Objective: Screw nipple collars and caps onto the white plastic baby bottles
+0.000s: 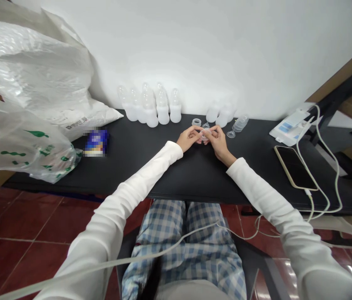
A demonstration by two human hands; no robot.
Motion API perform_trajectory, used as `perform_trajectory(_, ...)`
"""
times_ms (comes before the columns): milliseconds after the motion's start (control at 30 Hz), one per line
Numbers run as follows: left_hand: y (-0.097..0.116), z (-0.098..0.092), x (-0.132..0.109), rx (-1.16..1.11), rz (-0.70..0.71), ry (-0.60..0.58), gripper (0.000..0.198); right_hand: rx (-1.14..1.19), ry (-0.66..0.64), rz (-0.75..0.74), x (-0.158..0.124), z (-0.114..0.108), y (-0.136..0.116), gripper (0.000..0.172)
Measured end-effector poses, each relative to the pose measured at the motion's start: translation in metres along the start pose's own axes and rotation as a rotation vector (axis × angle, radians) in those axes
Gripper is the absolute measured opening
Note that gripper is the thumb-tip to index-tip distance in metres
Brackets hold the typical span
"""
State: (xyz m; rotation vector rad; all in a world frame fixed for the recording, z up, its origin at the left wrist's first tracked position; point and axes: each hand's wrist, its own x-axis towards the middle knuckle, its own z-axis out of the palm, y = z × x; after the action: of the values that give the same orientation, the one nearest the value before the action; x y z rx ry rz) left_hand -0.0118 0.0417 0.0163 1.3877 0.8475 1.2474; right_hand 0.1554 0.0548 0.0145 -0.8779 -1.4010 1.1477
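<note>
Left hand, right hand: together, pinching one part.
Part: best kept level, pressed evenly.
Ring: part's 11 o'clock, near.

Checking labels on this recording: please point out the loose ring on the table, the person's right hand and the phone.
Loose ring (196, 125): head view, on its near rim.
Right hand (220, 143): head view, back of the hand.
Phone (295, 167): head view, dark screen.

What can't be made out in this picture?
Head view:
Clear piece between the left hand and right hand: full shape, partly covered by them.
Blue packet: print, pixelated.
White bag: contents, hidden by its plastic; left edge cuts it off.
</note>
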Motion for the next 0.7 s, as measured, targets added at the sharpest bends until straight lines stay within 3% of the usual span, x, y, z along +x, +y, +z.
perform_trajectory(467, 0.0009, -0.0002, -0.0015, 0.084, 0.054, 0.012, 0.037, -0.059, 0.047, -0.031, 0.0057, 0.0014, 0.0042, 0.067)
perform_trajectory(700, -0.0004, -0.0002, 0.0019, -0.034, -0.050, 0.134, 0.031, -0.138, 0.018, -0.111, 0.0021, 0.0052, 0.0021, 0.059)
